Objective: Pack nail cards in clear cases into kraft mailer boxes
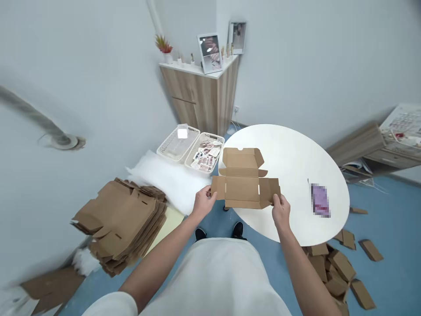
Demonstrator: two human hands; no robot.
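An unfolded brown cardboard box blank [242, 188] is held out flat in front of me, over the near left edge of the white round table [296, 175]. My left hand [204, 202] pinches its left side flap between thumb and fingers. At the opposite end, my right hand [280, 210] grips the lower corner of the right side flap. The blank's lid panel and small tabs point away from me, and crease lines and slots show in the cardboard.
Left of me lies a stack of flat box blanks [121, 219] near a white plastic bag [171, 180]. Two white baskets [204, 153] stand beyond, one with printed cards. A blurred purple item [320, 200] is on the table. Folded boxes [338, 267] are piled on the floor at right.
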